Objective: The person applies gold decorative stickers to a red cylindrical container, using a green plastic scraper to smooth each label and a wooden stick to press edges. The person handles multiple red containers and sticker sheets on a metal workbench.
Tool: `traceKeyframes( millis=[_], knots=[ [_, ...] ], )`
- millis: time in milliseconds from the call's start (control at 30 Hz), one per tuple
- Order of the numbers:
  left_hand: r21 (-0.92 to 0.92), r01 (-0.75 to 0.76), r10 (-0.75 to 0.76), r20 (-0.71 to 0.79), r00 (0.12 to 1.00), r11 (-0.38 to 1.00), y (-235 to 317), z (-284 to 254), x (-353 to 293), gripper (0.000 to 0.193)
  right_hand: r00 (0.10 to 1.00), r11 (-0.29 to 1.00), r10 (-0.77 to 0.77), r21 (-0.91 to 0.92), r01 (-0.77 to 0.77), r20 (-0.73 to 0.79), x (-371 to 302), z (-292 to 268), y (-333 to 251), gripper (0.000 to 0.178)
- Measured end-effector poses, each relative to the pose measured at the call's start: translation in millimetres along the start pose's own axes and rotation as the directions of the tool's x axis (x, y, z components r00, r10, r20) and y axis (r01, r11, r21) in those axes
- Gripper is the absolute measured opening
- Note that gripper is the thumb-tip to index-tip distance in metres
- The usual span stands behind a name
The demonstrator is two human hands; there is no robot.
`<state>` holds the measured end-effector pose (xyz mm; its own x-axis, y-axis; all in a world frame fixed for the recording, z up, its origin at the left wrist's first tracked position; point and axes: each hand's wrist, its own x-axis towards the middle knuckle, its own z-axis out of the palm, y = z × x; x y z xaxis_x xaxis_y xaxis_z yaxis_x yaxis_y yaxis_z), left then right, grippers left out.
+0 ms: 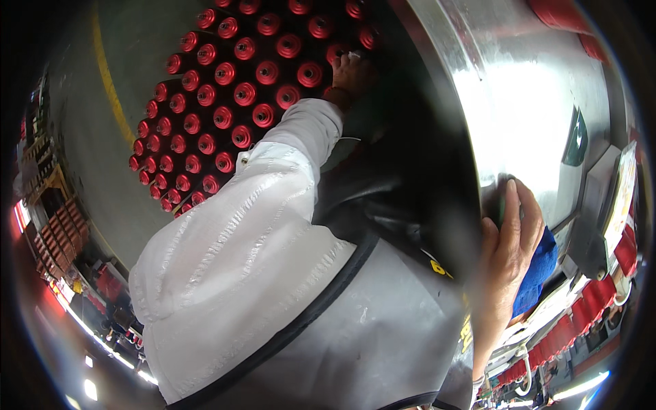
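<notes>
My left hand (352, 74), at the end of a white sleeve, reaches to the far side of a large group of upright red cylinders (244, 93) with rounded shoulders and small metal necks. Its fingers are curled at the top of one red cylinder (335, 52), and a small pale spot shows by the fingertips. My right hand (511, 239) is at the edge of a shiny metal worktop (526, 130). Thumb and fingers there close around a small dark object (501, 205), whose kind I cannot make out. A dark, blurred shape hides part of the space between the hands.
Beside the right hand is a bundle of blue cloth (536, 273). A dark green flat piece (576, 140) lies farther along the worktop. A yellow line (109, 75) runs along the floor at the left. Stacked pallets (61, 236) and red goods (588, 307) stand around.
</notes>
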<state>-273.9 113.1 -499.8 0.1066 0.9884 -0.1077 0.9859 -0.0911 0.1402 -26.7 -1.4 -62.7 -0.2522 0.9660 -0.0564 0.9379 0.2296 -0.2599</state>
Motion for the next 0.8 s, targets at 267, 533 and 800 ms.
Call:
traceKeyframes(
  millis=[267,533,800],
  knots=[
    [-0.364,0.169,-0.119,0.155,0.981,0.916,-8,-65,88,0.037,0.999,0.998,-0.023,-0.055,0.026,0.048,2,4,-2,0.068],
    [-0.422,0.099,-0.021,0.186,0.982,0.901,-19,-80,118,0.040,0.997,0.997,-0.046,0.071,0.042,0.066,9,-12,-7,0.064],
    [-0.544,-0.004,0.089,0.129,0.988,0.839,-23,-111,79,0.043,0.843,0.989,-0.141,-0.108,0.099,-0.519,150,-127,102,0.050]
  ],
)
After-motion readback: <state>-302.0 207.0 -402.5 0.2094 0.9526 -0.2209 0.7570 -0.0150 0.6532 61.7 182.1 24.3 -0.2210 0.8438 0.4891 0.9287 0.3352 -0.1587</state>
